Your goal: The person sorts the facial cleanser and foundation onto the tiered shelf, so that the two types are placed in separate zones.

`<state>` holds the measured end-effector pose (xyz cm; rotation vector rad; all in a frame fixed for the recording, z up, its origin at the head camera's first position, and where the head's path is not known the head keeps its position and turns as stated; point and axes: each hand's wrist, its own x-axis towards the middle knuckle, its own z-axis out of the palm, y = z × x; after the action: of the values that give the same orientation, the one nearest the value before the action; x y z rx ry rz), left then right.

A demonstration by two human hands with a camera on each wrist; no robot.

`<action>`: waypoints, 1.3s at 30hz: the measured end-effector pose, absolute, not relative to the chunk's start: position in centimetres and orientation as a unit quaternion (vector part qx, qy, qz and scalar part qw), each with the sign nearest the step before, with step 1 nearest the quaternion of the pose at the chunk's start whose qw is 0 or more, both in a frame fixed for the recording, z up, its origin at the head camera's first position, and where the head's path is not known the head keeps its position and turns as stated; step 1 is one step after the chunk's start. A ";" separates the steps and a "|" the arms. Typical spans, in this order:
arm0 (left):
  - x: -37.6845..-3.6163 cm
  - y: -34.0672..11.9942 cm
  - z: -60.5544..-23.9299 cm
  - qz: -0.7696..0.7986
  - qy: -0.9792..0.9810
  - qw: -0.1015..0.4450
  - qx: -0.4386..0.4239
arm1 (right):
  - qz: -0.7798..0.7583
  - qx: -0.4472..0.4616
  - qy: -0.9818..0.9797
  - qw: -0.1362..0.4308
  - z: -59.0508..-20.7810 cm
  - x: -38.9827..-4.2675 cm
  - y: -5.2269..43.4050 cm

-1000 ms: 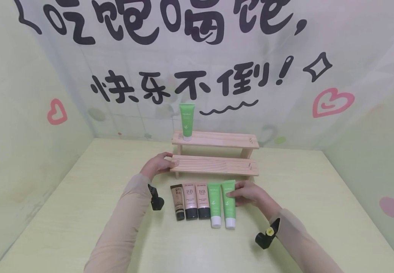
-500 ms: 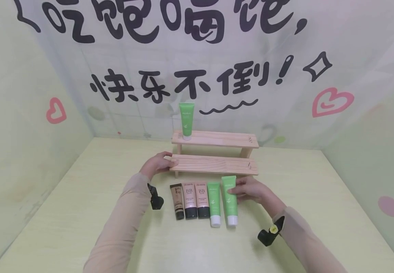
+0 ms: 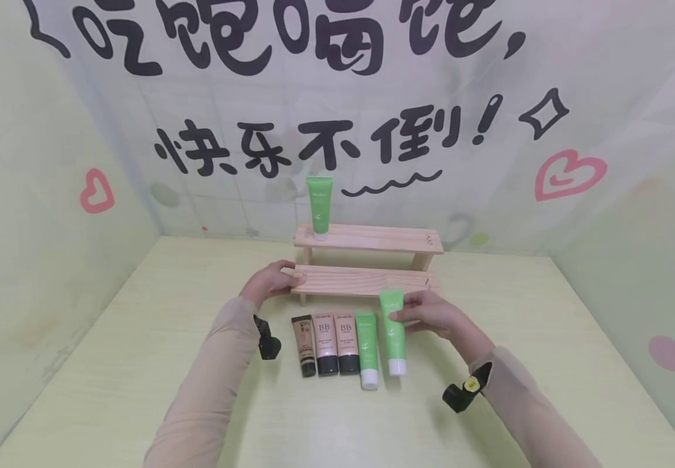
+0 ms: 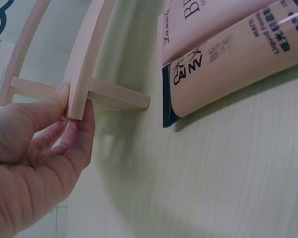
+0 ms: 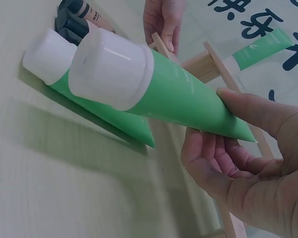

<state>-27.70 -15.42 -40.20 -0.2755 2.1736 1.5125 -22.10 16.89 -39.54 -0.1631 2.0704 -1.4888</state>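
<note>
My right hand (image 3: 428,314) pinches a green tube with a white cap (image 3: 393,331) near its flat end and holds it lifted off the table; the right wrist view shows the green tube (image 5: 159,89) between thumb and fingers (image 5: 248,111). A second green tube (image 3: 367,348) lies flat beside it. My left hand (image 3: 270,282) grips the left end of the lower step of a two-step wooden rack (image 3: 367,281), with the thumb on top of the wooden rack (image 4: 84,64). A third green tube (image 3: 319,207) stands upright on the top step.
Two pink BB tubes (image 3: 337,342) and a beige tube with a black cap (image 3: 304,346) lie in a row left of the green ones on the pale yellow table (image 3: 138,364). Printed cloth walls close in the back and both sides.
My right hand has lifted the rightmost green tube off the table and moved it up toward the rack. The left hand has stayed on the rack's end.
</note>
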 end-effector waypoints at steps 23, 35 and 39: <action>-27.4 -15.5 -40.2 0.546 0.799 0.236 -0.086 | -0.574 -0.072 0.775 0.253 -34.4 -23.6 16.2; -27.4 -15.6 -40.3 0.545 0.799 0.231 -0.102 | -0.583 -0.093 0.768 0.247 -33.1 -24.1 15.9; -27.4 -15.6 -40.4 0.543 0.801 0.232 -0.100 | -0.588 -0.094 0.767 0.237 -32.7 -24.3 15.7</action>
<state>-27.44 -15.55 -40.42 -0.2741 2.2010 1.4921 -24.32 15.72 -32.68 -0.2564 2.1028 -1.6124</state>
